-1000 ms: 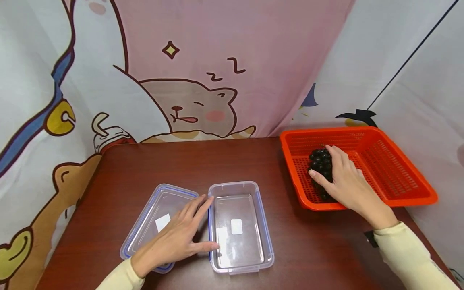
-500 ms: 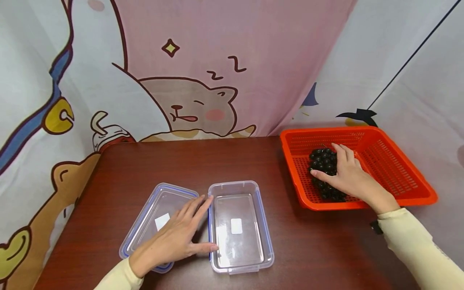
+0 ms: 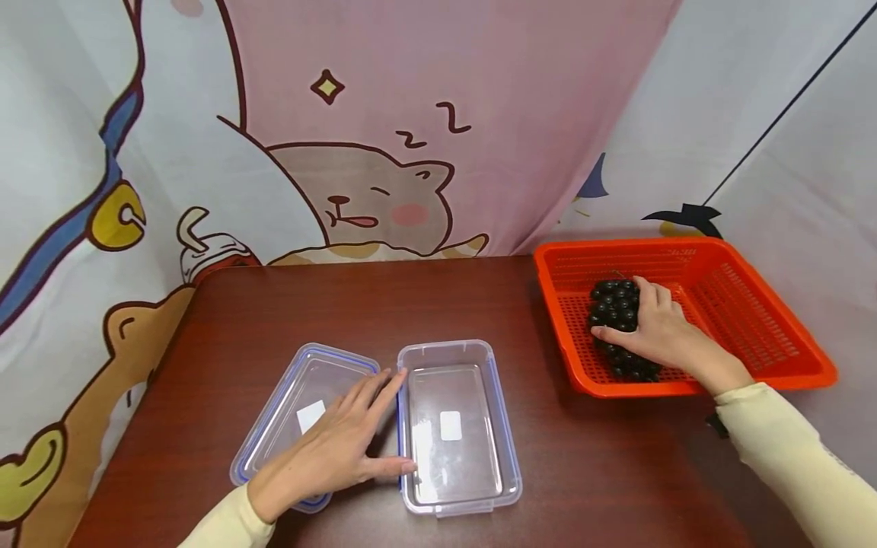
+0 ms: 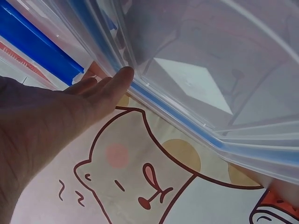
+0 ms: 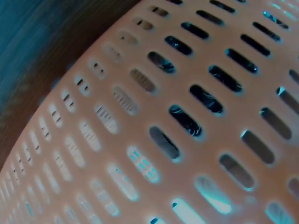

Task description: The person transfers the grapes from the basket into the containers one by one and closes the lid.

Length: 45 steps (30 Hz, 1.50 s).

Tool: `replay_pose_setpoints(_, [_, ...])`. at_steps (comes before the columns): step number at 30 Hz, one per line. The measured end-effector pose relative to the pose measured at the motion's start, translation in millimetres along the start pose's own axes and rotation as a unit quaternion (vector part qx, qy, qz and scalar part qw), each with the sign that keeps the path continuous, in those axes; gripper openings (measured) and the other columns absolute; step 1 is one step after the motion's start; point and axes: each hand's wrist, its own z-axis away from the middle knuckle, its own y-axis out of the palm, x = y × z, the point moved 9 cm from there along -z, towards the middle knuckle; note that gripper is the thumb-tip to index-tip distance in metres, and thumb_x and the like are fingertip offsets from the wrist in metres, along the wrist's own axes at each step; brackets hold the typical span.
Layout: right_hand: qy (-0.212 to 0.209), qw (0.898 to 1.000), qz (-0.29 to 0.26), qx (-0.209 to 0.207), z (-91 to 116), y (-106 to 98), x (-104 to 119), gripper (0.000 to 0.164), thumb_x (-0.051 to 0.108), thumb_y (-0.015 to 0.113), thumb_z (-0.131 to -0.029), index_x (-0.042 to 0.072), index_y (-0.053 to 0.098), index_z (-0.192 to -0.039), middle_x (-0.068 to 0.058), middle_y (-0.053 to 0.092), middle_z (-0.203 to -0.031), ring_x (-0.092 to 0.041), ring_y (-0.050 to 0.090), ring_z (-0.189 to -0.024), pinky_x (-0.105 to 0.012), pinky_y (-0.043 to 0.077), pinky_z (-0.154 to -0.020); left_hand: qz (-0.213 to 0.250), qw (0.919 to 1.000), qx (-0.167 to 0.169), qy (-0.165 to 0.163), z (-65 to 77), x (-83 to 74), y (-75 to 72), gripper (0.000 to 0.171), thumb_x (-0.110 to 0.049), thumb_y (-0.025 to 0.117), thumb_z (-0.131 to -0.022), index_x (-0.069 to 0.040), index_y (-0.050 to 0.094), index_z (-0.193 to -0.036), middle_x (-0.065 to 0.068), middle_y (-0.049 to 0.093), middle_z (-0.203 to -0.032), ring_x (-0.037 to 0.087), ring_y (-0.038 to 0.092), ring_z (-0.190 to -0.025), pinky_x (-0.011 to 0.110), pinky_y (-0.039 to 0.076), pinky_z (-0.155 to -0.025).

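In the head view my left hand [image 3: 340, 444] lies across the clear lid [image 3: 269, 426] with its blue seal. Its fairly straight fingers and thumb reach the left rim of a clear plastic container [image 3: 455, 476]. The left wrist view shows the fingertips of the left hand [image 4: 81, 105] at the blue-edged plastic. Over in the red basket [image 3: 777, 320], my right hand [image 3: 668, 331] holds a bunch of dark grapes [image 3: 617, 308], the thumb on its left side and the fingers bent round its right. The palm hides part of the bunch.
The dark wooden table [image 3: 384, 304] carries the basket at right, the container in the middle and the lid at left. A printed curtain [image 3: 411, 91] hangs behind. In the right wrist view, the slotted basket wall [image 5: 154, 112] blocks the sight of the hand.
My right hand first shifts right off part of the grapes, then comes slightly lower and nearer over them. The left hand, lid and container keep their places; the head view shifts slightly.
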Motion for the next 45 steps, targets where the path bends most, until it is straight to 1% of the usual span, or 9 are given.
replay_pose_setpoints(7, [0.017, 1.0, -0.012, 0.003, -2.7, -0.9, -9.9, 0.132, 0.068, 0.073, -0.083, -0.01, -0.004, -0.157, -0.051, 0.009, -0.15, -0.074, 0.023, -0.126, -0.081, 0.031, -0.099, -0.004, 1.0, 0.002, 0.006, -3.7, -2.7, 3.1, 0.113, -0.078, 0.063, -0.083, -0.026, 0.007, -0.167, 0.017, 0.033, -0.163, 0.039, 0.037, -0.147, 0.068, 0.04, -0.105])
replay_pose_setpoints(14, [0.005, 0.999, -0.046, -0.002, -11.8, 3.8, -6.0, 0.122, 0.06, 0.077, -0.083, -0.011, 0.007, -0.153, -0.046, 0.013, -0.148, -0.066, 0.024, -0.127, -0.078, 0.031, -0.101, 0.004, 1.0, 0.004, -0.006, 0.0, -0.1, 4.7, 0.112, -0.073, 0.068, -0.085, -0.023, 0.011, -0.167, 0.02, 0.033, -0.163, 0.042, 0.035, -0.148, 0.071, 0.036, -0.107])
replay_pose_setpoints(19, [-0.009, 0.997, -0.073, -0.004, -14.5, 4.9, -1.2, 0.119, 0.05, 0.082, -0.083, -0.008, 0.007, -0.156, -0.043, 0.019, -0.149, -0.064, 0.031, -0.125, -0.076, 0.033, -0.1, 0.013, 0.9999, 0.005, -0.009, 2.8, -1.0, 4.6, 0.109, -0.076, 0.063, -0.086, -0.024, 0.011, -0.167, 0.019, 0.032, -0.164, 0.04, 0.035, -0.148, 0.071, 0.035, -0.107])
replay_pose_setpoints(21, [-0.011, 0.997, -0.075, -0.001, -13.8, 5.8, 0.1, 0.119, 0.047, 0.083, -0.082, -0.007, 0.007, -0.156, -0.043, 0.02, -0.148, -0.061, 0.04, -0.118, -0.075, 0.038, -0.097, 0.014, 0.9999, 0.002, -0.009, 3.6, -1.2, 4.1, 0.109, -0.077, 0.061, -0.086, -0.025, 0.011, -0.167, 0.018, 0.033, -0.163, 0.039, 0.037, -0.147, 0.071, 0.036, -0.106])
replay_pose_setpoints(25, [-0.006, 0.996, -0.085, 0.012, -12.6, 5.9, -0.9, 0.117, 0.044, 0.083, -0.083, -0.008, 0.006, -0.155, -0.043, 0.017, -0.146, -0.055, 0.048, -0.11, -0.069, 0.045, -0.093, 0.008, 0.9999, -0.003, -0.008, 3.6, -1.6, 3.9, 0.108, -0.079, 0.059, -0.086, -0.028, 0.009, -0.167, 0.018, 0.035, -0.162, 0.039, 0.038, -0.146, 0.07, 0.036, -0.106])
replay_pose_setpoints(28, [-0.005, 0.995, -0.097, 0.013, -12.3, 5.6, -2.3, 0.115, 0.043, 0.083, -0.084, -0.009, 0.008, -0.154, -0.042, 0.018, -0.147, -0.051, 0.047, -0.112, -0.067, 0.045, -0.093, 0.006, 0.9999, -0.005, -0.007, 3.9, -1.8, 4.3, 0.108, -0.079, 0.058, -0.086, -0.031, 0.005, -0.166, 0.017, 0.037, -0.161, 0.039, 0.038, -0.146, 0.069, 0.036, -0.107])
replay_pose_setpoints(35, [-0.003, 0.994, -0.102, -0.038, -11.3, -6.8, -3.6, 0.106, 0.04, 0.083, -0.084, -0.009, 0.017, -0.151, -0.039, 0.027, -0.142, -0.05, 0.046, -0.108, -0.066, 0.045, -0.088, 0.007, 1.0, -0.002, -0.003, 4.4, -1.9, 4.8, 0.108, -0.079, 0.057, -0.088, -0.027, 0.006, -0.167, 0.017, 0.037, -0.161, 0.04, 0.037, -0.146, 0.069, 0.036, -0.108])
replay_pose_setpoints(40, [-0.008, 0.99, -0.121, -0.074, -9.4, -20.6, 3.5, 0.101, 0.037, 0.082, -0.085, -0.006, 0.019, -0.151, -0.038, 0.03, -0.141, -0.052, 0.041, -0.118, -0.069, 0.042, -0.092, 0.001, 1.0, -0.001, -0.005, 5.0, -0.8, 4.1, 0.108, -0.078, 0.058, -0.087, -0.023, 0.009, -0.167, 0.015, 0.038, -0.16, 0.039, 0.038, -0.146, 0.067, 0.037, -0.108])
replay_pose_setpoints(45, [-0.01, 0.987, -0.134, -0.088, -5.5, -37.3, 12.6, 0.098, 0.035, 0.08, -0.085, -0.004, 0.018, -0.15, -0.037, 0.029, -0.141, -0.051, 0.04, -0.119, -0.072, 0.04, -0.093, 0.001, 1.0, 0.001, -0.003, 4.4, -0.3, 3.7, 0.108, -0.078, 0.057, -0.088, -0.021, 0.011, -0.167, 0.013, 0.037, -0.161, 0.038, 0.037, -0.147, 0.065, 0.037, -0.109])
